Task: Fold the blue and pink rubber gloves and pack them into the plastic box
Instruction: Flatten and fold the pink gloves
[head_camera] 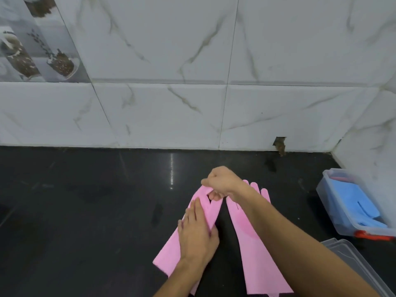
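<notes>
Head view: two pink rubber gloves lie on the glossy black countertop [85,211], cuffs toward me, fingers pointing at the white marble-pattern wall tiles [171,114]. The left pink glove [169,254] leans right along its length; my left hand [197,234] lies flat and spread on its palm, while my right hand [222,185] pinches its fingertips, bending them back. My right forearm hides part of the right pink glove [257,254], whose cuff is cut off below. At the right edge, folded blue rubber gloves [351,202] sit inside the clear plastic box [327,202]. No writing is readable.
</notes>
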A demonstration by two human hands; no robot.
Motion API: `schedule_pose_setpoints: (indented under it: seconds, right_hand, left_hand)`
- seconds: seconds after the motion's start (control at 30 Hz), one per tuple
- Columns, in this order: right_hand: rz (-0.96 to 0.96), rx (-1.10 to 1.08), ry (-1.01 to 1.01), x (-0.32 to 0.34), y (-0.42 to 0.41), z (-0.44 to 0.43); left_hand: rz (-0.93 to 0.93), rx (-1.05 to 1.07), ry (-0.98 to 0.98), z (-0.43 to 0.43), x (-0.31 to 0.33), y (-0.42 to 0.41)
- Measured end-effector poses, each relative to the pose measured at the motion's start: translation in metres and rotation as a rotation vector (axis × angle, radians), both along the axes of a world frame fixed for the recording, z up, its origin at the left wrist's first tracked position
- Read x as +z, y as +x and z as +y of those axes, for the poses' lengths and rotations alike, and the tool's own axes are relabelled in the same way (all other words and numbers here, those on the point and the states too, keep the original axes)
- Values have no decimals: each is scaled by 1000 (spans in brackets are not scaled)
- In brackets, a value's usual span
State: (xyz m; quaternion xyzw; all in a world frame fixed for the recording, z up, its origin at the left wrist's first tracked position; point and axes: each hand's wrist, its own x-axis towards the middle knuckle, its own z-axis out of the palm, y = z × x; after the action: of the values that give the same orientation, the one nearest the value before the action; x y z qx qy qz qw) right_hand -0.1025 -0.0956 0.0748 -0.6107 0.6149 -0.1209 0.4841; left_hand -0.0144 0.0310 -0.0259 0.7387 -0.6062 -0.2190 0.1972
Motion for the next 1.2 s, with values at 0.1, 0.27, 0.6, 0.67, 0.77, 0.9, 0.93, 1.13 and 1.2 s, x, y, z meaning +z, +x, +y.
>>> schedule_pose_setpoints:
  seconds: [0.1,0.27,0.6,0.67,0.77,0.9,0.93,1.13,1.2]
  right_hand:
    - [-179,-105,-108,38,-25,10]
    - [-360,-148,-338,99,-69,16]
    - [375,-94,-21,-64,-168,28]
    - [425,-106,-26,-86,-169,40]
    - [421,-176,-75,-89,-166,46]
    - [-17,-421,29,-69,-173,37]
    - [-151,-474,91,-61,-175,34]
    - [-385,-536,112,-42,-173,22]
    - [-293,-513,212,-51,-170,28]
  left_hand:
    - [392,-40,-166,5,34,-6]
    - [1019,-45,-56,-13,99,-39]
    - [1218,232,503,-22,10,-81]
    - [1159,184,481,-24,3,-83]
    - [1087,88,434,-31,11,-84]
    - [1154,7,420,-41,40,-85]
    - [1187,11,420,-45,44,-86]
    - [1208,80,417,-63,46,-86]
    - [1150,169,426,-63,30,-84]
